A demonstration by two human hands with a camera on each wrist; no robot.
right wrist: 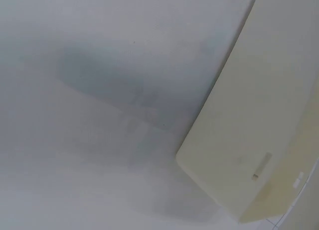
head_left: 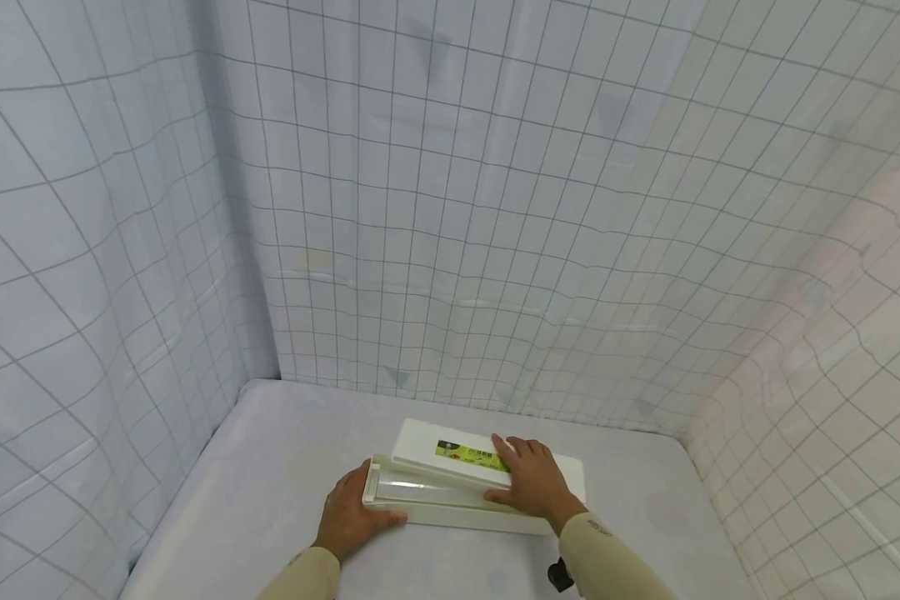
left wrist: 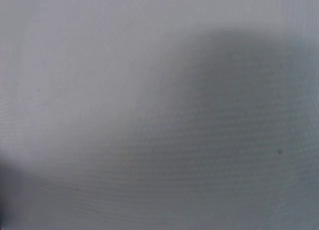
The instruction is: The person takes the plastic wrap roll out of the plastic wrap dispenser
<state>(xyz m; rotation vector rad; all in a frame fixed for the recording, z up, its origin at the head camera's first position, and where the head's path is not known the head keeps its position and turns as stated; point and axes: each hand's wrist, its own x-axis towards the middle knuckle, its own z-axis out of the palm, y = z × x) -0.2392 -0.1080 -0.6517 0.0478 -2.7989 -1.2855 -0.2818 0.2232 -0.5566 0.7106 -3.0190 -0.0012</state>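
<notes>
A long cream-white plastic box (head_left: 465, 515) lies crosswise on the white cloth. Its lid (head_left: 416, 440), with a green and yellow label (head_left: 457, 452), sits askew over it, lifted toward the back at the left. A shiny, clear, rounded surface (head_left: 412, 486) shows inside. My left hand (head_left: 348, 517) grips the box's left end, thumb along the front. My right hand (head_left: 532, 481) holds the lid across its width, fingers over the top and thumb at the near edge. In the right wrist view, a cream panel (right wrist: 244, 115) with a small slot appears; that hand is out of frame.
White cloth (head_left: 300, 442) covers the table. Grid-patterned curtains (head_left: 450, 208) enclose the back and both sides. A small black object (head_left: 560, 575) is beside the right sleeve (head_left: 607, 558). Only blurred pale fabric (left wrist: 124, 90) with a shadow fills the left wrist view.
</notes>
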